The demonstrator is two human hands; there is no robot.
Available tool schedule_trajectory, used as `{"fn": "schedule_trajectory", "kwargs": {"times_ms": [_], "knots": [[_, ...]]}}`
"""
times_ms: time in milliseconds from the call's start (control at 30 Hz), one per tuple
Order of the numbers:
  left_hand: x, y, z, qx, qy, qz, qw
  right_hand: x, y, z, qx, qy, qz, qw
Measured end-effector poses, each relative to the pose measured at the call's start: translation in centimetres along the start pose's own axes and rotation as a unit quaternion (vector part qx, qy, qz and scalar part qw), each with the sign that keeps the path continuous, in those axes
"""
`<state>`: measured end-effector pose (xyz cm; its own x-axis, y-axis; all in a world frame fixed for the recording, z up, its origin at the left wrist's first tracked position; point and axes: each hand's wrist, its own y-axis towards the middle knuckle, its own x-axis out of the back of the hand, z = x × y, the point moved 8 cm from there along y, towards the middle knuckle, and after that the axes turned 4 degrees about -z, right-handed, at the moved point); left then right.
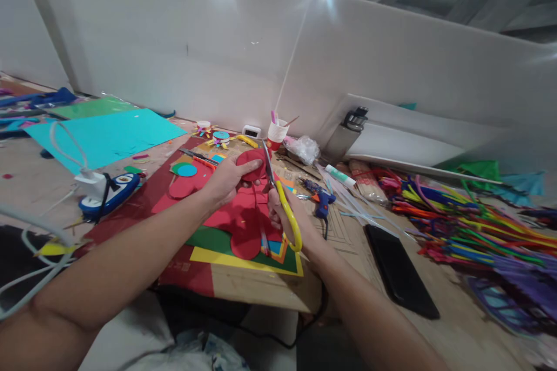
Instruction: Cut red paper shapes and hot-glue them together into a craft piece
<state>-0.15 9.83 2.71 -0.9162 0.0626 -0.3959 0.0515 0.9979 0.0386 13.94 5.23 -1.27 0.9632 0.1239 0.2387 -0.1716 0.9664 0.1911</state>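
Pinched in my left hand (226, 181) is a piece of red craft paper (251, 163), raised above the work area. My right hand (281, 208) grips yellow-handled scissors (287, 214), whose blades point up and away beside the red piece's right edge. Whether the blades touch the paper I cannot tell. Under both hands lie larger red cut-out shapes (246, 237), on top of a green sheet (211, 239) and a yellow sheet (248, 262). Left of my left hand are a blue disc (187, 170) and orange-handled scissors (203, 161).
A blue glue gun (322, 203), a glue stick (340, 175) and a black phone (401, 269) lie to the right, with bundled pipe cleaners (461, 208) beyond. Paper cups (277, 132) stand at the back. At left are a cyan sheet (108, 136) and a power strip (108, 196).
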Motion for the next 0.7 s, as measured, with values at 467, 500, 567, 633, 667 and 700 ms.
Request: {"fn": "schedule_trajectory", "kwargs": {"times_ms": [467,500,567,633,667,700], "knots": [[0.06,-0.39,-0.43,0.015,0.016,-0.026,0.999,0.12,-0.33,0.11,-0.017,0.009,-0.005,1.000],[0.05,-0.36,-0.44,0.015,0.019,-0.022,0.999,0.09,-0.38,0.20,-0.020,0.011,-0.001,1.000],[0.01,-0.30,-0.47,0.016,0.024,-0.011,1.000,0.08,-0.47,0.38,-0.023,0.012,0.006,1.000],[0.07,-0.25,-0.54,0.016,0.027,-0.007,1.000,0.19,-0.55,0.52,-0.024,0.003,0.007,1.000],[0.12,-0.23,-0.57,0.016,0.027,-0.006,0.999,0.24,-0.58,0.57,-0.024,-0.004,0.007,1.000],[0.17,-0.21,-0.60,0.018,0.026,-0.006,0.999,0.27,-0.60,0.58,-0.025,-0.009,0.008,1.000]]}}
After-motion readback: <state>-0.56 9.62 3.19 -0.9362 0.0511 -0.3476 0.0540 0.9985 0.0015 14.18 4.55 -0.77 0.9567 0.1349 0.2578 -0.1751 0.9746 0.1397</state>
